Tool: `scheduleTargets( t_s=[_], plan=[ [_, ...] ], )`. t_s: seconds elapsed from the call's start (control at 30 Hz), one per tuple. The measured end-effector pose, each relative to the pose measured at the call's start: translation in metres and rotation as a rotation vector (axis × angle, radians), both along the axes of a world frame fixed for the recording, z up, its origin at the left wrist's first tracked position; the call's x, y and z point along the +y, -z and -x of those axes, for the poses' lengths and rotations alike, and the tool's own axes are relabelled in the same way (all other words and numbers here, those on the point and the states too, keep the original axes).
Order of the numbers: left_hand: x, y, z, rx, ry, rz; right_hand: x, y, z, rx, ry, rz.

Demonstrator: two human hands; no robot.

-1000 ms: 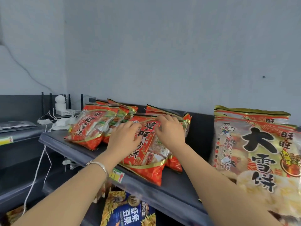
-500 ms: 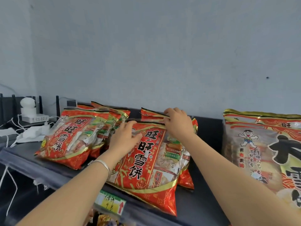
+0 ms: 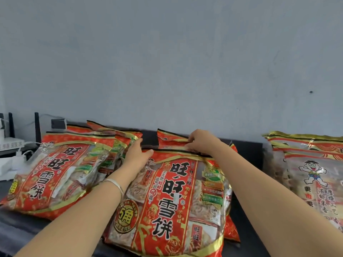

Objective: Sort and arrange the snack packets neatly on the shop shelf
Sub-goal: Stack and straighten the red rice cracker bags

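Probably light and slippery, brittle crackers under crackly film: best taken by a sealed seam or the side edges, never squeezed mid-panel. From the left along the dark shelf [image 3: 248,238]: a leaning stack of red packets [image 3: 55,175]; then the left hand [image 3: 136,153], fingers nearly straight, pressed flat on the far left corner of the front packet [image 3: 172,201], gripping nothing. Lies face up under both forearms. Further right, the right hand [image 3: 202,141], fingers curled, pinching that packet's far seam, just near of a second packet [image 3: 169,139]. At far right, well apart, a stack of bigger bags [image 3: 313,175].
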State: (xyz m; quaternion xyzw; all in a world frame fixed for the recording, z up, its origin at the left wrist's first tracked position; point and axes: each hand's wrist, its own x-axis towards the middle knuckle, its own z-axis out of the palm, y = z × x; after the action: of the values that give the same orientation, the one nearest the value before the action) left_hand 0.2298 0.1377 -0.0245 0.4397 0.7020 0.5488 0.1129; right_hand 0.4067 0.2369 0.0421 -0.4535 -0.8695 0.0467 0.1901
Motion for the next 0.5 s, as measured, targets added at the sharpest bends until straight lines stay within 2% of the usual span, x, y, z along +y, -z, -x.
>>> scheduleTargets(
  t_s=[0.1,0.17,0.33,0.5],
  plan=[
    [0.001,-0.002,0.010,-0.243,0.120,-0.015,0.006,0.001,0.007,-0.015,0.032,0.044],
    [-0.001,-0.002,0.012,-0.324,0.198,-0.026,0.008,0.002,0.010,-0.001,0.048,0.024],
    [-0.001,-0.005,0.016,-0.423,0.229,-0.137,0.000,-0.011,0.020,0.147,0.038,-0.011],
    [-0.004,-0.001,0.021,-0.433,0.220,-0.174,-0.002,-0.006,0.043,0.093,0.041,-0.014]
  ],
)
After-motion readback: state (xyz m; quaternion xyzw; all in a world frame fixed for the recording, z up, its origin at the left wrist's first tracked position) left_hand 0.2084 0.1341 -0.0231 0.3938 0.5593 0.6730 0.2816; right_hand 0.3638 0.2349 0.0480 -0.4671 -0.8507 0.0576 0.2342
